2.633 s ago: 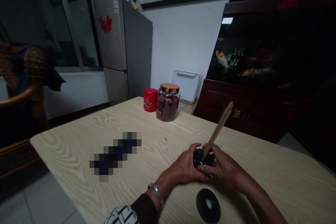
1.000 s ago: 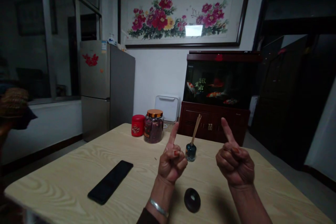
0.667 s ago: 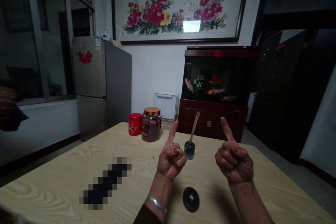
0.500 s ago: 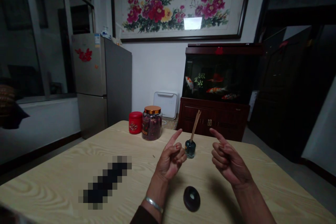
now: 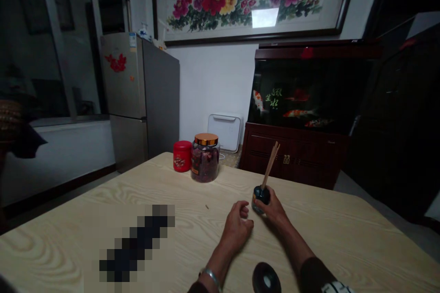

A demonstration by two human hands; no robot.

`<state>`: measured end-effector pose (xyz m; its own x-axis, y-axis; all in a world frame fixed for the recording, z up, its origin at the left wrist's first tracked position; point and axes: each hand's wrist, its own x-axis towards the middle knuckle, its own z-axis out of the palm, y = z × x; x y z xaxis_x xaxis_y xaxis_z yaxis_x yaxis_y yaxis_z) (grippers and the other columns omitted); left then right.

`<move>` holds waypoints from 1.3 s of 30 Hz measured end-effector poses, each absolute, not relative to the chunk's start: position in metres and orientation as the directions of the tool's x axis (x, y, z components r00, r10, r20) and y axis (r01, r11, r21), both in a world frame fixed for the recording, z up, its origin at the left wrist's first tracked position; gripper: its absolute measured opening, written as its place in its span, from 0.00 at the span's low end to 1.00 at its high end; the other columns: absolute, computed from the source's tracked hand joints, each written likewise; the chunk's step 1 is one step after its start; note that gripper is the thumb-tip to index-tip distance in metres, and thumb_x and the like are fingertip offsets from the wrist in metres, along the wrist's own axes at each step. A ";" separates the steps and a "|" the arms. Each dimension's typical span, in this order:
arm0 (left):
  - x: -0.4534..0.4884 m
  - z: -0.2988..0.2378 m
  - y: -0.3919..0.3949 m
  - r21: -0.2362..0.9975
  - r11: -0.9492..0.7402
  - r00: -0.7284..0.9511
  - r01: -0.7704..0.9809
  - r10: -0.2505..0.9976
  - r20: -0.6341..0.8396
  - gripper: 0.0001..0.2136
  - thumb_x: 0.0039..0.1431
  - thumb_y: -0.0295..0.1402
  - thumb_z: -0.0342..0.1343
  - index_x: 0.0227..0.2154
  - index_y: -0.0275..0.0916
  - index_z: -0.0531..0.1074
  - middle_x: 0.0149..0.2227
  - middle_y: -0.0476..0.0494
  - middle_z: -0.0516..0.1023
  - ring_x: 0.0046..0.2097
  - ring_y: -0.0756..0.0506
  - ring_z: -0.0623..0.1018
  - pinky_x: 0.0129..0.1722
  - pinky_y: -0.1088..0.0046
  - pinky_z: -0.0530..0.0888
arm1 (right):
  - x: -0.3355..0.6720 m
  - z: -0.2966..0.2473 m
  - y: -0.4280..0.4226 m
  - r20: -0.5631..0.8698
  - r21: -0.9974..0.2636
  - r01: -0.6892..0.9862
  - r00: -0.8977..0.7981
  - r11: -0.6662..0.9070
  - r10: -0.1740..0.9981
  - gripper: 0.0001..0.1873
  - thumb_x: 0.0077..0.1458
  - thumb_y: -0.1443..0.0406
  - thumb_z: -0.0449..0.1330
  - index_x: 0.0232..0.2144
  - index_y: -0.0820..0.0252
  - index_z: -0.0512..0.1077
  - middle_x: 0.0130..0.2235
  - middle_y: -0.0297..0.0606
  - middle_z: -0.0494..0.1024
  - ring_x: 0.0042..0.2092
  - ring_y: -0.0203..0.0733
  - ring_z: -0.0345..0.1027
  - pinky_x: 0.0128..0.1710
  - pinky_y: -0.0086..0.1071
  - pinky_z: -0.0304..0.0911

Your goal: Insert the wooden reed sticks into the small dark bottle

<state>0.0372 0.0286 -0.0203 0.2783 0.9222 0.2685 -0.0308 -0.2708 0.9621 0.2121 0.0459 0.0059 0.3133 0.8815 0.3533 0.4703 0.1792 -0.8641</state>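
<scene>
The pale wood-grain table (image 5: 137, 183) has a rounded far corner. Toward its far edge a red tub (image 5: 182, 156) stands close beside a clear jar (image 5: 205, 158) with a copper-coloured lid. Nearer lies a small brown scrap (image 5: 206, 207); to its left, a dark oblong (image 5: 137, 245), blurred into blocks. A black disc (image 5: 266, 278) with a pale centre lies at the near side, partly cut off by the view's lower edge. Whether the bottle (image 5: 260, 193) of sticks (image 5: 270, 165) touches the wood cannot be told.

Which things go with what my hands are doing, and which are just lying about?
In use:
Reed diffuser bottle, in the right hand; left hand beside it
Wooden reeds in the bottle

Apparently just lying about:
Copper-lidded jar
Red canister
Dark disc, role unclear
Pixelated dark object
</scene>
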 end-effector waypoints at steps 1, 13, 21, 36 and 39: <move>0.037 -0.020 0.029 0.962 -0.272 0.286 -0.021 0.920 0.266 0.26 0.45 0.22 0.58 0.51 0.39 0.68 0.45 0.41 0.70 0.46 0.43 0.71 0.44 0.68 0.69 | 0.211 0.005 0.048 0.343 -0.864 0.475 0.311 0.168 0.886 0.35 0.41 0.52 0.65 0.52 0.56 0.63 0.43 0.39 0.78 0.46 0.50 0.73 0.51 0.47 0.64; 0.035 -0.004 0.008 0.946 -0.277 0.583 -0.166 0.747 0.321 0.39 0.39 0.27 0.69 0.57 0.39 0.62 0.49 0.41 0.74 0.47 0.41 0.75 0.47 0.66 0.71 | 0.168 0.031 -0.035 0.257 -0.931 0.304 0.151 0.202 0.955 0.26 0.58 0.47 0.57 0.51 0.55 0.69 0.53 0.44 0.76 0.53 0.49 0.72 0.55 0.42 0.64; 0.027 0.001 0.004 0.959 -0.280 0.572 -0.047 0.779 0.255 0.34 0.34 0.34 0.74 0.48 0.38 0.68 0.38 0.47 0.73 0.39 0.46 0.71 0.37 0.72 0.68 | 0.195 0.127 -0.031 0.481 -0.857 0.111 0.526 0.503 0.702 0.24 0.55 0.42 0.56 0.31 0.55 0.66 0.26 0.32 0.73 0.29 0.40 0.71 0.34 0.36 0.69; 0.023 -0.002 0.006 0.964 -0.258 0.593 -0.061 0.768 0.243 0.36 0.35 0.37 0.75 0.50 0.39 0.67 0.41 0.45 0.75 0.41 0.44 0.72 0.40 0.69 0.69 | 0.282 0.007 -0.125 0.218 0.036 0.963 0.255 -0.268 0.942 0.19 0.62 0.60 0.45 0.44 0.61 0.73 0.45 0.53 0.76 0.46 0.59 0.72 0.41 0.47 0.64; 0.024 -0.003 0.008 0.967 -0.250 0.605 -0.059 0.761 0.233 0.36 0.36 0.37 0.75 0.50 0.39 0.67 0.42 0.45 0.75 0.42 0.44 0.72 0.41 0.69 0.69 | 0.258 0.032 -0.130 0.227 -0.039 0.979 0.206 -0.203 0.952 0.19 0.60 0.55 0.51 0.46 0.56 0.74 0.51 0.51 0.75 0.51 0.60 0.69 0.46 0.49 0.64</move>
